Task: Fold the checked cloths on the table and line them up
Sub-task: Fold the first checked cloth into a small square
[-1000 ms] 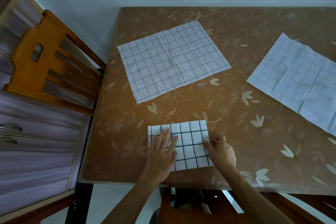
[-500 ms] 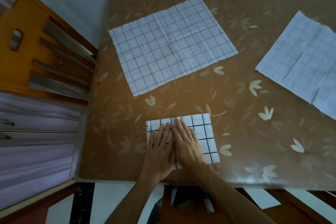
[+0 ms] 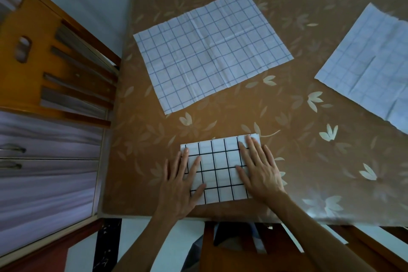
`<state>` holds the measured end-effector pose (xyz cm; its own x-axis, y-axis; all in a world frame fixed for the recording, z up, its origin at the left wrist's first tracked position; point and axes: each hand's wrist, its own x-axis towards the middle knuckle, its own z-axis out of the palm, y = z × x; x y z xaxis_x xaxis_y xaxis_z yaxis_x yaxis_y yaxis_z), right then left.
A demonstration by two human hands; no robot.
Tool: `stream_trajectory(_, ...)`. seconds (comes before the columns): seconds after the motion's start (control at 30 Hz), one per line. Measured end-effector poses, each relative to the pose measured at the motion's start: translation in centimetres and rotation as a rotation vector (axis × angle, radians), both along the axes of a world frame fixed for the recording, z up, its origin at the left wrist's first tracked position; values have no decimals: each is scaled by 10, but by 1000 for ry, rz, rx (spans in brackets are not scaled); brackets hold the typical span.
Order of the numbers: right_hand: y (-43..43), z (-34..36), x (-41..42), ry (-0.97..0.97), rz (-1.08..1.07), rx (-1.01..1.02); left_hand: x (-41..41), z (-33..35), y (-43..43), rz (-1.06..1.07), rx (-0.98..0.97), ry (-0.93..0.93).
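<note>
Single head view, so we share nothing with a second camera. We look from above near table (image 3: pixel 287 117) edge, facing forward and steeply down. Wide lens bends edges. Closest to us, low centre: left hand (image 3: pixel 180 185), right hand (image 3: pixel 259 170), flat on folded cloth (image 3: pixel 218 168). Farther ahead: open cloth (image 3: pixel 212 51); second open cloth (image 3: pixel 371 68) cut by right border. Chair (image 3: pixel 55 68) at left margin.

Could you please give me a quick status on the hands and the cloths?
Left hand and right hand flat on folded black-checked cloth. Two blue-checked cloths unfolded: centre, far right. Nothing in the way.
</note>
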<state>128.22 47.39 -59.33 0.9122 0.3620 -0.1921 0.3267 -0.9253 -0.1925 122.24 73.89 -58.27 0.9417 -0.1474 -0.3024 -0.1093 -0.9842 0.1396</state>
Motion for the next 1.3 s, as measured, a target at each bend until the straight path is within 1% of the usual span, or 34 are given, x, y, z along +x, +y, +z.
stream_trajectory(0.1, 4, 4, -1, 3, -4, -21, 2, 5, 3, -2, -27, -49)
stream_trajectory(0.23, 5, 15, 4, 27, 2, -37, 35, 20, -4, 48, -148, -241)
stream_trajectory(0.27, 6, 18, 6, 39, 1, -29, 47, 25, -6, 71, -151, -232)
stream_trajectory(0.3, 7, 20, 9, 53, -4, -9, 59, 30, -7, 99, -159, -186)
stream_trajectory(0.4, 8, 29, 16, 119, -81, 164, 87, 40, -11, 155, -138, -20)
stream_trajectory(0.5, 9, 46, 20, 73, -186, 334, 101, 51, -15, 172, -63, 58)
stream_trajectory(0.57, 8, 56, 16, 38, -221, 410, 105, 54, -15, 229, -87, 101)
stream_trajectory(0.7, 0, 65, -9, 72, -171, 454, 98, 55, -12, 339, -154, 163)
stream_trajectory(0.8, -4, 67, -30, 124, -175, 454, 89, 56, -5, 393, -91, 231)
stream_trajectory(0.87, -7, 65, -42, 141, -162, 429, 81, 61, -1, 401, -36, 233)
stream_trajectory(0.93, -8, 62, -52, 144, -134, 421, 70, 67, 2, 442, -47, 235)
stream_trajectory(1.0, -6, 62, -59, 140, -108, 410, 57, 71, 6, 497, -129, 274)
stream_trajectory(1.07, 0, 65, -64, 125, -60, 374, 44, 74, 10, 573, -267, 333)
stream_trajectory(1.1, 3, 66, -67, 115, -30, 356, 36, 76, 12, 639, -370, 365)
stream_trajectory(1.2, 11, 67, -75, 95, 66, 329, 11, 83, 8, 985, -834, 483)
stream_trajectory(1.23, 12, 68, -78, 100, 80, 325, 4, 84, 7, 1084, -955, 505)
stream_trajectory(1.3, 14, 69, -82, 104, 72, 322, -8, 85, 3, 1215, -1123, 526)
